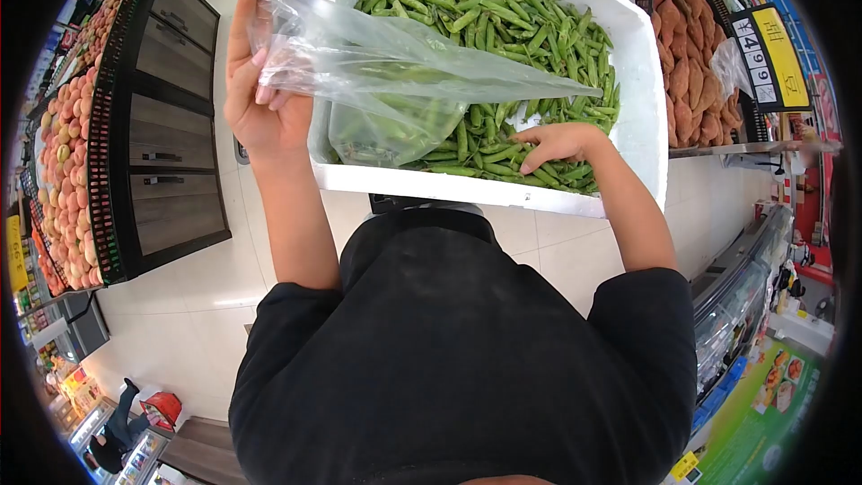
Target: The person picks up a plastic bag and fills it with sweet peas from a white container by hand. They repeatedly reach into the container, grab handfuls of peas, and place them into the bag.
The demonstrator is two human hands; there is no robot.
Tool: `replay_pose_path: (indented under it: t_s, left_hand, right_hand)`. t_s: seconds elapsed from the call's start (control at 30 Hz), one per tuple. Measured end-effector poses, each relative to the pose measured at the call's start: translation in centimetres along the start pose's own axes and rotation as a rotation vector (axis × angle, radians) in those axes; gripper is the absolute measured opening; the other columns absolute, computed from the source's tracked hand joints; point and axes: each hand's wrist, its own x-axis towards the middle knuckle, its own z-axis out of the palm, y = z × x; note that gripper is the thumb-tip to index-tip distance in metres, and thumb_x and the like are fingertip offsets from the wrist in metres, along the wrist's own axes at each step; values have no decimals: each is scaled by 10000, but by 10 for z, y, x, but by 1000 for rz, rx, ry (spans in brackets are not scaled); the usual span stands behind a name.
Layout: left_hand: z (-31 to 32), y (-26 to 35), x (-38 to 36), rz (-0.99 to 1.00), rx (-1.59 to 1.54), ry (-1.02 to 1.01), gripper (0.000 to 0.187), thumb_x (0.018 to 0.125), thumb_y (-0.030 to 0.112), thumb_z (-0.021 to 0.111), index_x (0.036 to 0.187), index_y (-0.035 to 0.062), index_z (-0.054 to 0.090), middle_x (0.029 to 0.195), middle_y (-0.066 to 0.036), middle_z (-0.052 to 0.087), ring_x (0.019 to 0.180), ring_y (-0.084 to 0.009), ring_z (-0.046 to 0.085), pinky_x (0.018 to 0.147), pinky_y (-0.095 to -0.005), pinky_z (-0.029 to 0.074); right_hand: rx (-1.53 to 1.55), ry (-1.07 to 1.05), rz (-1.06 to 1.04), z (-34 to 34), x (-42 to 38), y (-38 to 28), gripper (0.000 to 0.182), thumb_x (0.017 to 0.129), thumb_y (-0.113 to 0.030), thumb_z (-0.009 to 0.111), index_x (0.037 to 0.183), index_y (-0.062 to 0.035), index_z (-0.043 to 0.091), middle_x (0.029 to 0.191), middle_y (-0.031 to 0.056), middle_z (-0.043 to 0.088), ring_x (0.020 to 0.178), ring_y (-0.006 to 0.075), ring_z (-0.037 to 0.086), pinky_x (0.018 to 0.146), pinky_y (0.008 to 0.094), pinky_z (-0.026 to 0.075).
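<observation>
A white foam box (660, 90) holds a heap of green pea pods (503, 27). My left hand (265, 81) is raised at the box's left side, its thumb and fingers closed on the top of a clear plastic bag (386, 54). The bag stretches to the right over the pods, and its lower part hangs at the box's front left corner, with green showing through it. Near the front right of the box, my right hand (561, 145) reaches down among the pods. Its thumb and a finger touch them; the other fingertips are hard to see.
Left of me stands a dark cabinet (175, 117) with a bin of peaches (72, 162) beyond it. Sweet potatoes (687, 63) and a yellow price sign (779, 58) are to the box's right. At the lower left, a person (121, 427) is near a red basket (162, 409).
</observation>
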Motion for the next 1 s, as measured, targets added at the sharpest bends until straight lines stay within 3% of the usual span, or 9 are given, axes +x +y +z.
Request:
replay_pose_path:
  t_s: [0.17, 0.27, 0.33, 0.47, 0.67, 0.83, 0.93, 0.97, 1.0]
  left_hand:
    - [-2, 1, 0, 0, -4, -7, 563, 830, -83, 339, 1393, -79, 329, 1531, -185, 216, 558, -10, 517, 472, -147, 459]
    - [-1, 1, 0, 0, 1, -15, 562, 832, -83, 337, 1394, -77, 327, 1531, -184, 216, 556, -9, 513, 473, -145, 457]
    - [-1, 1, -1, 3, 14, 13, 561, 831, -86, 337, 1391, -74, 335, 1529, -190, 216, 552, -12, 506, 473, -144, 454]
    - [-1, 3, -1, -2, 28, 16, 559, 830, -81, 344, 1389, -70, 345, 1531, -194, 210, 547, -13, 499, 479, -149, 455]
    - [-4, 1, -1, -27, 1, -79, 594, 804, -57, 383, 1394, 5, 391, 1502, -238, 243, 729, -87, 584, 614, -191, 519]
    - [17, -7, -4, 84, 368, 510, 378, 878, 58, 450, 1249, 20, 513, 1249, -207, 534, 974, -218, 597, 609, -281, 525]
    - [39, -2, -3, -32, 639, 493, 328, 892, 108, 490, 1203, 13, 529, 1107, -164, 600, 895, -180, 611, 622, -300, 523]
    - [30, 13, -8, -139, 746, 398, 343, 901, 97, 487, 1235, 21, 491, 1142, -142, 593, 1040, -240, 603, 889, -367, 506]
    - [36, 13, -7, -138, 746, 390, 343, 901, 97, 487, 1235, 21, 491, 1142, -142, 593, 1040, -240, 603, 889, -367, 506]
  right_hand:
    - [176, 16, 5, 6, -11, -13, 943, 706, -324, 797, 1455, -28, 306, 1415, 159, 431, 1277, 221, 420, 1048, 300, 321]
    - [96, -59, -35, 15, -11, -23, 937, 683, -311, 824, 1435, -23, 344, 1357, 146, 493, 1222, 212, 470, 1008, 296, 366]
    - [-45, 9, -73, 20, -20, -39, 690, 729, -141, 771, 1331, 8, 468, 1201, 91, 604, 1065, 152, 549, 929, 279, 430]
    - [-89, 91, -72, 7, -10, -22, 721, 702, -160, 800, 1327, -2, 477, 1206, 104, 604, 1064, 183, 563, 920, 279, 432]
    - [408, 164, -390, -13, -37, -11, 525, 642, -170, 795, 1108, -41, 590, 1074, 39, 615, 1014, 162, 556, 912, 289, 421]
    - [786, 304, -663, -7, -47, -12, 475, 770, -179, 681, 1198, -97, 490, 906, 105, 632, 701, 196, 644, 413, 278, 462]
    - [1027, 611, -674, -9, -38, -20, 396, 821, -176, 651, 1178, -103, 498, 907, 85, 643, 724, 186, 650, 448, 278, 472]
    - [1043, 665, -709, -10, -35, -22, 343, 851, -185, 632, 1160, -110, 502, 893, 75, 644, 716, 183, 650, 460, 279, 466]
    - [1044, 669, -716, -14, -35, -20, 343, 851, -185, 632, 1160, -110, 502, 893, 75, 644, 716, 183, 650, 460, 279, 466]
